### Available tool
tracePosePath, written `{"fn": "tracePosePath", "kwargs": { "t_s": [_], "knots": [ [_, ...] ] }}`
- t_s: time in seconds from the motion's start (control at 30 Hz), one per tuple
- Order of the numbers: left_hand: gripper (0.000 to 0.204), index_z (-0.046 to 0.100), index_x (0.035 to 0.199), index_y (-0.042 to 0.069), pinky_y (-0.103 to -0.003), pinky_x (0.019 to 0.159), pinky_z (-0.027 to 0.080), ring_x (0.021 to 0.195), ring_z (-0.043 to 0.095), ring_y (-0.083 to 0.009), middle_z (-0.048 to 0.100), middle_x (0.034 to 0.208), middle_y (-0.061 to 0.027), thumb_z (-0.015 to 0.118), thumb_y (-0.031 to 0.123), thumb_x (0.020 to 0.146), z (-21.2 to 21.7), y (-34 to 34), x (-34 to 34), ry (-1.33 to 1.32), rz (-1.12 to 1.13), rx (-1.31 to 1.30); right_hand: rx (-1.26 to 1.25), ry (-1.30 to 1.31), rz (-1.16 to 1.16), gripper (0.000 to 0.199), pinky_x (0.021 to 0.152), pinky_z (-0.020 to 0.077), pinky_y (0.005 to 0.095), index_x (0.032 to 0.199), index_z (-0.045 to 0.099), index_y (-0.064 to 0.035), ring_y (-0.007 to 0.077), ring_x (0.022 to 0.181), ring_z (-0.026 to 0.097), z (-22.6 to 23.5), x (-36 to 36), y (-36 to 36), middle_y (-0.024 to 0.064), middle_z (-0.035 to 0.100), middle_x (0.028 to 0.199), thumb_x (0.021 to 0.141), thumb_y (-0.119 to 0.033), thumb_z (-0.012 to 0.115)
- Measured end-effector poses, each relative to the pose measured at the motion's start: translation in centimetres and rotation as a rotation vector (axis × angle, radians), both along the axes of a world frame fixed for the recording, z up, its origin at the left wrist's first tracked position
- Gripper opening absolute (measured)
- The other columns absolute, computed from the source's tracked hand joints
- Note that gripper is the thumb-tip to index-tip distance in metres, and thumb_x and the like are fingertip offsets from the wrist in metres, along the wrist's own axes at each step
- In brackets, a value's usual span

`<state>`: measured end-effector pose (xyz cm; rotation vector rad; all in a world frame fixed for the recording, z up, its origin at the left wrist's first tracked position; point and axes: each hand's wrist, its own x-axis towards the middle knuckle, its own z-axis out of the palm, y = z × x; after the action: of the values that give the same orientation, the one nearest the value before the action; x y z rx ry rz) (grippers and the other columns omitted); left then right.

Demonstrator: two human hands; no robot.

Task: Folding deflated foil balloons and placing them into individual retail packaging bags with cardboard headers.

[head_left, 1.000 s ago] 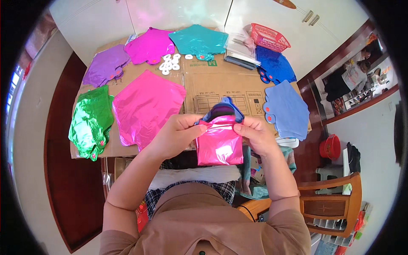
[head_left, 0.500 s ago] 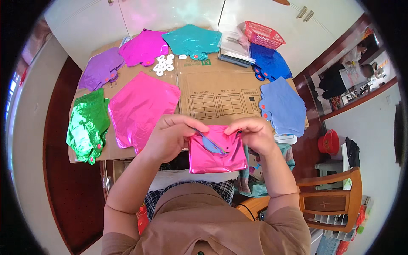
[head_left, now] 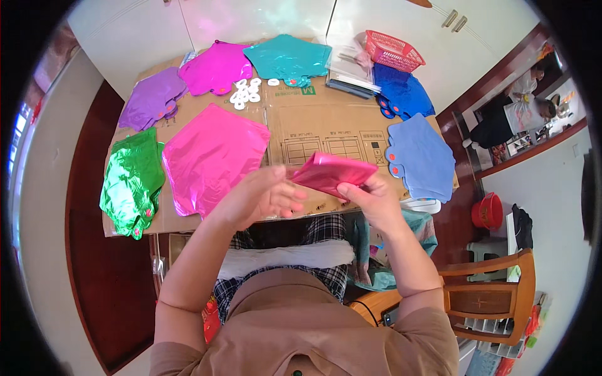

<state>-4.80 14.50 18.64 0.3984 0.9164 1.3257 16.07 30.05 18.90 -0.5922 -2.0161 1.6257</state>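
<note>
My right hand (head_left: 377,202) grips a folded pink foil packet (head_left: 335,173) at its right end, thumb on the near side, above the table's front edge. Beside the packet's left end is my left hand (head_left: 260,197), fingers apart and holding nothing. Flat pink foil sheets (head_left: 216,156), shaped like uninflated balloons, lie just beyond my left hand. Around them are similar stacks in green (head_left: 133,182), purple (head_left: 152,100), magenta (head_left: 216,67) and teal (head_left: 288,56). Dark blue (head_left: 404,94) and light blue (head_left: 423,156) stacks, with red dots on their tabs, lie on the right.
Flattened cardboard (head_left: 298,119) covers the table. Small white plastic pieces (head_left: 244,94) lie near its back. A red basket (head_left: 394,51) and clear-wrapped flat packs (head_left: 351,72) stand at the back right. A wooden chair (head_left: 486,294) and red bucket (head_left: 487,211) are at right; another person (head_left: 511,122) appears farther off.
Both hands held the packet upright by its top edge. Now it is tipped flatter, farther forward and to the right, in my right hand; my left hand has let go.
</note>
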Motion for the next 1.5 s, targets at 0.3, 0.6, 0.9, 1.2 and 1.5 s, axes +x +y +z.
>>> {"fn": "tracePosePath", "kwargs": {
  "t_s": [0.3,0.6,0.9,1.2,1.5],
  "knots": [
    [0.027,0.064,0.111,-0.003,-0.025,0.066,0.055,0.079,0.07,-0.0172,0.07,0.093,-0.0114,0.059,0.018,0.096,-0.6,-0.2,4.4,0.38,0.203,-0.057,-0.825,-0.116,0.083,0.02,0.059,0.0517,0.0225,0.103,0.066,-0.004,0.0104,0.071,0.064,-1.4,-1.3,-0.8,0.0051,0.069,0.087,0.085,-0.011,0.071],
    [0.024,0.064,0.107,-0.003,-0.025,0.066,0.056,0.078,0.069,-0.0146,0.07,0.092,-0.0109,0.057,0.017,0.097,0.4,0.1,3.8,0.515,0.167,-0.021,-0.682,0.057,0.14,0.028,0.065,0.0525,0.0254,0.109,0.064,-0.0025,0.0117,0.079,0.064,-2.2,-2.8,-1.1,0.0051,0.068,0.094,0.085,-0.013,0.073],
    [0.023,0.063,0.108,-0.007,-0.025,0.069,0.057,0.079,0.068,-0.0131,0.069,0.092,-0.0105,0.059,0.011,0.095,-0.3,0.5,3.5,0.598,0.334,0.018,-0.456,-0.003,0.14,0.028,0.067,0.052,0.0255,0.11,0.065,-0.0024,0.0096,0.082,0.062,-0.6,-3.0,0.3,0.0033,0.068,0.095,0.085,-0.011,0.072],
    [0.037,0.058,0.128,0.004,-0.025,0.066,0.049,0.074,0.062,-0.0078,0.07,0.088,-0.0077,0.062,0.011,0.092,1.2,1.6,4.2,1.102,0.403,0.143,-0.575,-0.024,0.145,0.03,0.064,0.0527,0.0258,0.111,0.065,-0.0053,0.0108,0.083,0.064,-1.2,-3.7,2.7,0.003,0.069,0.097,0.084,-0.012,0.073],
    [0.029,0.066,0.112,0.003,-0.036,0.083,0.051,0.099,0.065,-0.0286,0.067,0.108,-0.0174,0.06,0.023,0.091,4.2,15.4,-7.6,1.544,0.206,0.223,-0.39,0.025,-0.013,0.028,0.078,0.0502,0.025,0.109,0.066,-0.0024,0.0097,0.086,0.062,0.5,-1.3,8.3,0.002,0.069,0.098,0.082,-0.003,0.073]
  ]
}}
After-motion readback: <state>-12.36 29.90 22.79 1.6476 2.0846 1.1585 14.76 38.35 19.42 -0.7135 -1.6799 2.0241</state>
